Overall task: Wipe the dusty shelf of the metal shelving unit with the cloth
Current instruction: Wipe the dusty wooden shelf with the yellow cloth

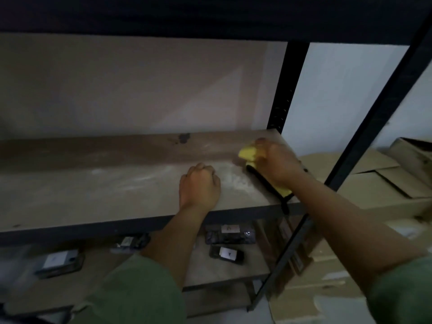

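Observation:
A brown board shelf (98, 183) of the dark metal shelving unit runs across the middle of the head view, streaked with pale dust and marked by a dark stain near its back edge. My right hand (277, 163) presses a yellow cloth with a black edge (249, 153) onto the shelf's right end; part of the cloth sticks out beyond the fingers and part trails under the wrist to the front edge. My left hand (199, 183) rests as a closed fist on the shelf near the front edge, left of the cloth, holding nothing.
Black metal uprights (288, 90) stand at the shelf's right end, with another slanted post (364, 141) nearer me. Small dark labelled packets (230, 233) lie on the lower shelf. Cardboard boxes (385, 183) are stacked to the right. A pale wall is behind.

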